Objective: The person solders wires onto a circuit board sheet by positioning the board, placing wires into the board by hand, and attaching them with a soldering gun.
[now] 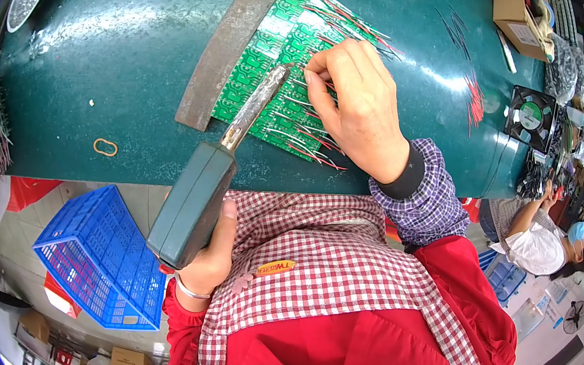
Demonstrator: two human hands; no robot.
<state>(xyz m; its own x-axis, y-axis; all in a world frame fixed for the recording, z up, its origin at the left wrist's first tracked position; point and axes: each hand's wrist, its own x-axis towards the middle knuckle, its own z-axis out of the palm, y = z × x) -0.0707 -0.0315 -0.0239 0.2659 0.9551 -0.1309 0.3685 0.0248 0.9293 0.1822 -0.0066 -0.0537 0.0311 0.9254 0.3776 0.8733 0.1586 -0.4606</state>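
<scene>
My left hand (214,255) is wrapped around the handle of a dark green soldering gun (194,202). Its worn metal tip points up and right, over a panel of green circuit boards (241,89). Close to that tip, my right hand (365,109) is closed in a pinch over the panel, with a thin wire at its fingertips. Red, white and black wires (351,21) stick out along the panel's right side and lower part. A curved brown metal bar (225,54) lies along the panel's left edge.
On the green table (106,81) lie loose black wires (455,32), red wires (475,101) and a small tan ring (106,147). A black fan (531,117) and a cardboard box (517,24) stand at right. A blue crate (105,261) is below left; another person (540,245) works at right.
</scene>
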